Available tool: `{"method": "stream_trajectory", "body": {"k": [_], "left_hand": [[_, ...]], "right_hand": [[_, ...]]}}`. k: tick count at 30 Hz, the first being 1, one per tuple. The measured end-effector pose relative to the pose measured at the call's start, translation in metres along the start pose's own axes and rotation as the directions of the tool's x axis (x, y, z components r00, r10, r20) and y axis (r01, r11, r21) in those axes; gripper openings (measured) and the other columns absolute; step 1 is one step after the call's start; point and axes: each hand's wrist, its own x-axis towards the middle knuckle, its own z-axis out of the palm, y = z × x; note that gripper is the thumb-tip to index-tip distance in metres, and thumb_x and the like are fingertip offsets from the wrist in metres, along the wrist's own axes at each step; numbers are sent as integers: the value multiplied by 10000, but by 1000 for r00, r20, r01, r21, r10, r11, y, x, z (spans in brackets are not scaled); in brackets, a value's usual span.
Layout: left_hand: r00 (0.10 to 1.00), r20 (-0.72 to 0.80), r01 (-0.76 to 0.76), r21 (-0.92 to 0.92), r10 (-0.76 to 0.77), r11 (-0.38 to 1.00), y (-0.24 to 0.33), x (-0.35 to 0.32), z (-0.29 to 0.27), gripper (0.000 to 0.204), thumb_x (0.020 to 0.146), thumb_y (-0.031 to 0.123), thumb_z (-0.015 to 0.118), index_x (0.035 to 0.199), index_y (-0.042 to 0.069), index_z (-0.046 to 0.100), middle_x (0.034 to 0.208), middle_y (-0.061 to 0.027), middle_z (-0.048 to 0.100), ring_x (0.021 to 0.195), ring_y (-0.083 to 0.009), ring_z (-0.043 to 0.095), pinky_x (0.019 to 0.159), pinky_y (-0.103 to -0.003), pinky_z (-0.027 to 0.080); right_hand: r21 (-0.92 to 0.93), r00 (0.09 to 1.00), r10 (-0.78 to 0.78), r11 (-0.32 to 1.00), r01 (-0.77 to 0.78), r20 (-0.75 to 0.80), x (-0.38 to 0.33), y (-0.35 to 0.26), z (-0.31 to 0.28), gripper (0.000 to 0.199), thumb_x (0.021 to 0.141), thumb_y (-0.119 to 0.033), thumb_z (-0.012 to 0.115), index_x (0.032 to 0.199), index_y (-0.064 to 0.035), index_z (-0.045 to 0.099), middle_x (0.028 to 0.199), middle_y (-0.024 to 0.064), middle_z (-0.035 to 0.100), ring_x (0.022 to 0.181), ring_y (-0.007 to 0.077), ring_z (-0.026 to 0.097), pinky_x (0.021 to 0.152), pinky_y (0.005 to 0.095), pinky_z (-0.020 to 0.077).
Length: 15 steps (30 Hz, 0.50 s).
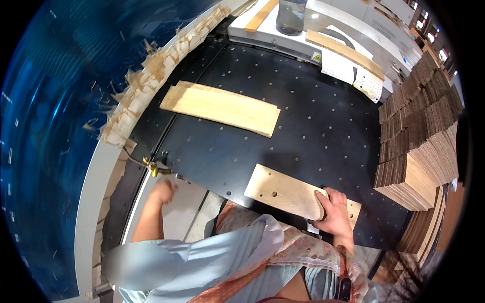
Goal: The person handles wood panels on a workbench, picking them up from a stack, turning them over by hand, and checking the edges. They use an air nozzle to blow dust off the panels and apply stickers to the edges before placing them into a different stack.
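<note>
My right hand (pixel 333 212) grips a pale wooden board (pixel 288 194) with drilled holes at the near edge of a black table, thumb on top. The board seems to have a rounded right end. Beyond my hand a wooden end with holes (pixel 355 211) sticks out, perhaps a second board beneath. My left hand (pixel 162 192), slightly blurred, is off the table's left front corner with its fingers curled in. Nothing shows in it. Just above it sits a brass valve fitting (pixel 153 167) with a thin hose. Farther back lie stacked flat pale boards (pixel 222 107).
Tall stacks of brown wooden pieces (pixel 417 146) stand at the right edge. A white machine ledge (pixel 252 34) at the back carries a clear water container (pixel 291 17) and a wooden strip (pixel 346 53). A rail with torn tape (pixel 146 76) borders the blue area (pixel 55 101) at left.
</note>
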Motion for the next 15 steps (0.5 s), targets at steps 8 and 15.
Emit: {"method": "stream_trajectory", "body": {"k": [8, 15], "left_hand": [[289, -147, -832, 451, 946, 324, 218, -67, -40, 598, 698, 103, 773, 1249, 83, 540, 1259, -150, 526, 1179, -329, 493, 975, -402, 413], [627, 149, -515, 816, 765, 263, 296, 18, -102, 1082, 535, 149, 861, 1457, 123, 296, 1472, -156, 327, 1376, -343, 294, 1129, -465, 267]], "right_hand": [[7, 996, 70, 998, -70, 49, 3, -6, -10, 830, 422, -182, 824, 1220, -140, 601, 1194, 151, 513, 1119, 332, 481, 962, 440, 348], [6, 995, 94, 995, -95, 39, 5, -7, -15, 817, 438, -152, 816, 1229, -163, 609, 1186, 135, 524, 1104, 329, 486, 969, 424, 358]]}}
